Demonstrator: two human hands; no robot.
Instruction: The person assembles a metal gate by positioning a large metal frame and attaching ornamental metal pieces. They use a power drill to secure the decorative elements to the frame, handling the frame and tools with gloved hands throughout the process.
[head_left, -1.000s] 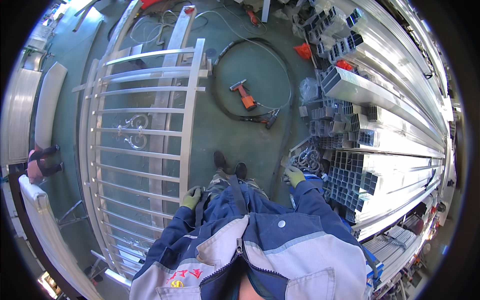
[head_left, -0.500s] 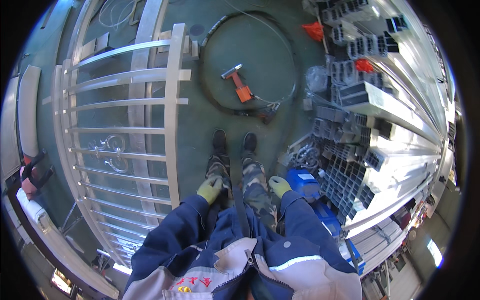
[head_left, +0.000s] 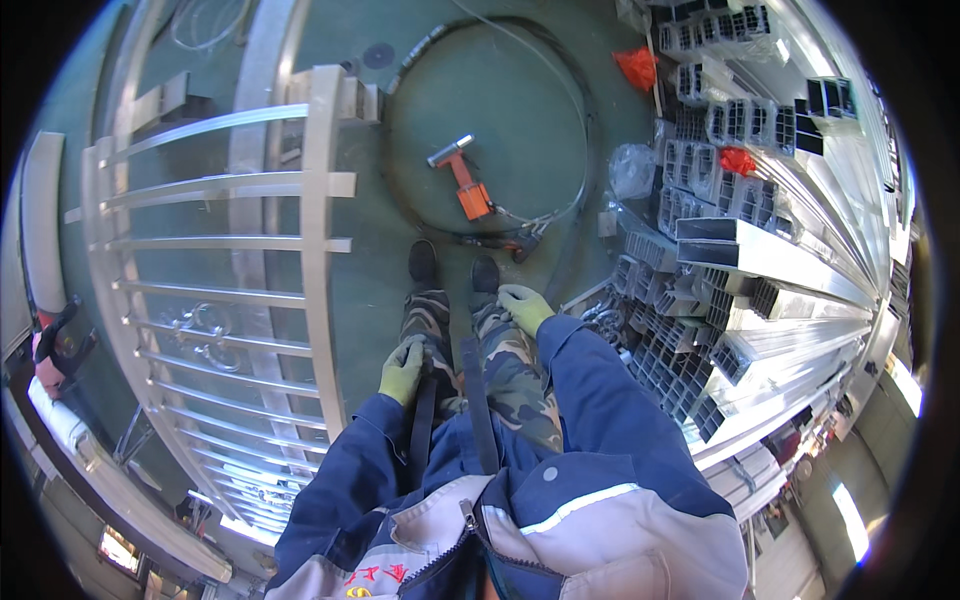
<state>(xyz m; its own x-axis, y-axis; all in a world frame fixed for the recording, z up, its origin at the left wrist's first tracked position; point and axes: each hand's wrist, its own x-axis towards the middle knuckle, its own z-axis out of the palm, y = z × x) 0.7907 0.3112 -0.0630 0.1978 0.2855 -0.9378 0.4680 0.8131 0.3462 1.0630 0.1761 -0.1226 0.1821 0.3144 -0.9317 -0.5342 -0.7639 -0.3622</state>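
Observation:
Both my hands wear yellow-green gloves and hang in front of my camouflage trousers. Beside my left thigh, my left hand has loosely bent fingers and nothing visible in it. My right hand reaches farther forward, over the right leg, its fingers loosely extended and no object showing in them. On the floor ahead of my shoes lies an orange and silver rivet gun, apart from both hands. A dark hose loops widely around it. Close to the loop's near side rests a dark and orange power tool.
Along my left stands a silver metal frame with many crossbars. Stacked aluminium profiles fill the right side, their ends jutting toward me. Clear plastic wrap and an orange-red bag lie by the stack.
My right hand has swung forward and inward across the right leg. My left hand has shifted slightly left. The view has moved a little, and the rivet gun still lies on the floor.

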